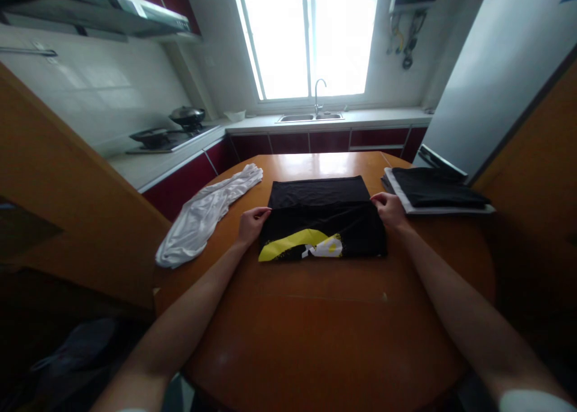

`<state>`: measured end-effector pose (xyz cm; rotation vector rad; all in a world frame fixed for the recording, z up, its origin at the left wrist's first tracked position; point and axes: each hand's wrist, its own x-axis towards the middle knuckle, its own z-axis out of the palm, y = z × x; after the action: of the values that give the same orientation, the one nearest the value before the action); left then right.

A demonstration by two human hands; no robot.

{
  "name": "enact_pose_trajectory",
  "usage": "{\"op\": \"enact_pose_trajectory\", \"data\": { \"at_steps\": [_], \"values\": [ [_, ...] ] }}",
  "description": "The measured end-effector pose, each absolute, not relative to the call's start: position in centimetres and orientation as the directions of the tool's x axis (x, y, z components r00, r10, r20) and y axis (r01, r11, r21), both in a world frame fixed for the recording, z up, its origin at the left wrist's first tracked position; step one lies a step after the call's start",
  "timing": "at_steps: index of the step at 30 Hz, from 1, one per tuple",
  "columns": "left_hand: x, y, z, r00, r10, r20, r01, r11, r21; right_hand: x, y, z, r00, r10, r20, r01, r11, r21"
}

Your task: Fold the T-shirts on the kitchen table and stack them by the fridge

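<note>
A black T-shirt (321,219) with a yellow and white print lies partly folded across the middle of the wooden table (315,334). Its near part is doubled over, and a plain black strip shows behind the fold. My left hand (253,224) pinches the shirt at the left end of the fold edge. At the opposite end, my right hand (388,209) has its fingers closed on the same edge. Both forearms reach in from the bottom corners.
A crumpled white garment (205,216) lies at the table's left. Folded black and white clothes (444,189) are stacked at the right. Beyond are a sink (311,118), a stove (174,139) with pans and a fridge (487,69).
</note>
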<state>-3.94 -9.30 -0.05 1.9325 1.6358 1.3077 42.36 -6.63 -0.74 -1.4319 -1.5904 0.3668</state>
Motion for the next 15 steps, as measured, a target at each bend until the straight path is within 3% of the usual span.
{"op": "enact_pose_trajectory", "data": {
  "at_steps": [8, 12, 15],
  "values": [
    [-4.2, -8.5, -0.9, -0.037, 0.930, 0.365, 0.637, -0.259, 0.726, 41.6, -6.6, -1.5, 0.102, 0.924, 0.369, 0.662, 0.214, -0.719],
    [-5.0, -9.1, 0.8, -0.068, 0.921, 0.383, 0.673, -0.241, 0.699, 41.9, -7.3, -0.2, 0.118, 0.926, 0.358, 0.751, 0.153, -0.643],
    [-6.6, -11.1, 3.2, -0.001, 0.970, 0.244, 0.775, -0.153, 0.614, 42.9, -8.9, 1.9, 0.133, 0.951, 0.278, 0.833, 0.045, -0.551]
  ]
}}
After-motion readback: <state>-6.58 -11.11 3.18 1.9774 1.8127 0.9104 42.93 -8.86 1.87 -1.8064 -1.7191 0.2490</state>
